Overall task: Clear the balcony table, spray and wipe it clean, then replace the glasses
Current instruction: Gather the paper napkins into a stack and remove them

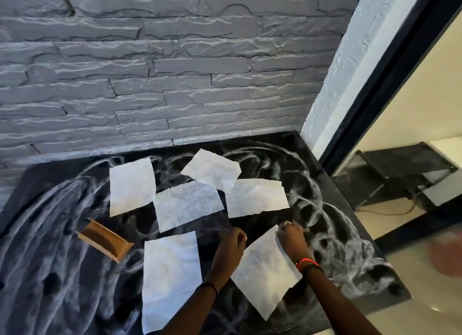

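The black balcony table [60,272] is streaked all over with white foam swirls. Several white paper sheets lie flat on it, some overlapping in the middle [186,204]. My left hand [231,244] and my right hand [291,239] are at the far corners of the nearest right sheet [262,272], fingers curled at its edge. The right hand pinches that sheet's top corner; the left hand's grip is hidden under its knuckles. No glasses are in view.
A small brown wooden tray [105,239] sits on the table's left part. A grey stone-brick wall [175,72] backs the table. To the right is a dark-framed glass door [390,67] with a low black stand [400,169] behind it.
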Action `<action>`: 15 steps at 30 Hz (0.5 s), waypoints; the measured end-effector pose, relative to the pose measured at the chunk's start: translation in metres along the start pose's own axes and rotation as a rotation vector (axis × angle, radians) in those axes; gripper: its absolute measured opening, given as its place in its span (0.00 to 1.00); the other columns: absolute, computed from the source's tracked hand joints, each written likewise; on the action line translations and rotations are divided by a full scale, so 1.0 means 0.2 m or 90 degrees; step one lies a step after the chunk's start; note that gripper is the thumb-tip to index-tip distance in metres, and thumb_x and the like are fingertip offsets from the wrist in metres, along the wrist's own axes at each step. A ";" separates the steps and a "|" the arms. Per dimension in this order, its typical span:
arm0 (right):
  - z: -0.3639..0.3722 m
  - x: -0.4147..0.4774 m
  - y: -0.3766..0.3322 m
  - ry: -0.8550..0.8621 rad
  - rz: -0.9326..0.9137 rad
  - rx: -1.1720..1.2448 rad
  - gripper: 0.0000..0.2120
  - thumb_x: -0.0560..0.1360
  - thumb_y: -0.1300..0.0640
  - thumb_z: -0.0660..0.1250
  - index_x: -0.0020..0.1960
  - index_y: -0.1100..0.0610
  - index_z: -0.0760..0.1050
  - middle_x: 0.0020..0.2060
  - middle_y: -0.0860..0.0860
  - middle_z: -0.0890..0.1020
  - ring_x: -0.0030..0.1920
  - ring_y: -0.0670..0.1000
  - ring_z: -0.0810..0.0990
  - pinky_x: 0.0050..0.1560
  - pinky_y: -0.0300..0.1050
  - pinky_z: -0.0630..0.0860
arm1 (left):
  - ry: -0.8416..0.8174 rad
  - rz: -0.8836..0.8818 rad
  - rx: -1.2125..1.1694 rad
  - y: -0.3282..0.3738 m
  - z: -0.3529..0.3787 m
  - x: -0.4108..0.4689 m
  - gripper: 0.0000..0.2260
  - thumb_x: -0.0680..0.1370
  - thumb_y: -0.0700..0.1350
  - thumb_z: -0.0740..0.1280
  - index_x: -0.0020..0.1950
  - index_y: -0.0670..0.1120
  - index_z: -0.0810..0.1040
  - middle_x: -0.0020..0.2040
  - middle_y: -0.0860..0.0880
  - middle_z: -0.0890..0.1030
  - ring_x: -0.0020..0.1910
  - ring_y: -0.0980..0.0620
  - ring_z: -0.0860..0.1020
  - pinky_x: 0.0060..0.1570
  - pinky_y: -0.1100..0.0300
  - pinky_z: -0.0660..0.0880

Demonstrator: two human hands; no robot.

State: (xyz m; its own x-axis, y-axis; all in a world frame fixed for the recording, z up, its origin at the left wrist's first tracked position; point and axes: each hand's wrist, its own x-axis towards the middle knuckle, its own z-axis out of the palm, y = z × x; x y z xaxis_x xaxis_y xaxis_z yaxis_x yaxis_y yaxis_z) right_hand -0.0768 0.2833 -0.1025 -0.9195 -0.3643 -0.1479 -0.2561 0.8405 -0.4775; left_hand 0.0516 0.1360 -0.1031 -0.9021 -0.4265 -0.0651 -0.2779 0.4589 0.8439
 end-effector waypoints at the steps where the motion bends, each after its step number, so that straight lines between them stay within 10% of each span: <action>1: 0.00 0.01 0.00 -0.003 -0.002 -0.009 0.06 0.70 0.68 0.68 0.46 0.70 0.77 0.45 0.66 0.78 0.51 0.67 0.75 0.55 0.54 0.71 | 0.001 0.003 0.008 0.00 0.01 0.01 0.04 0.79 0.40 0.62 0.47 0.42 0.75 0.42 0.51 0.73 0.43 0.54 0.75 0.44 0.64 0.72; 8: -0.02 0.03 0.04 0.012 -0.036 0.035 0.02 0.66 0.67 0.69 0.38 0.63 0.78 0.39 0.57 0.76 0.46 0.60 0.72 0.52 0.53 0.72 | -0.008 -0.008 -0.014 -0.01 0.05 0.06 0.03 0.78 0.40 0.65 0.50 0.42 0.76 0.49 0.48 0.77 0.47 0.54 0.77 0.48 0.60 0.75; 15: -0.17 -0.08 -0.17 -0.158 -0.159 0.116 0.12 0.70 0.63 0.67 0.37 0.50 0.67 0.31 0.46 0.77 0.32 0.39 0.76 0.37 0.31 0.67 | -0.159 0.003 -0.039 0.05 0.02 0.09 0.33 0.69 0.52 0.76 0.71 0.47 0.68 0.67 0.54 0.72 0.65 0.59 0.69 0.65 0.59 0.70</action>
State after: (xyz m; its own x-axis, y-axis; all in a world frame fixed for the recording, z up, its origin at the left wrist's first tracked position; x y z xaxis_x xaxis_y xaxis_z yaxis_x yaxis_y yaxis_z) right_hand -0.0639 0.2747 -0.0539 -0.7296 -0.6536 -0.2013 -0.3857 0.6363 -0.6681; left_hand 0.0312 0.1368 -0.0980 -0.9588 -0.2157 -0.1846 -0.2604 0.4087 0.8747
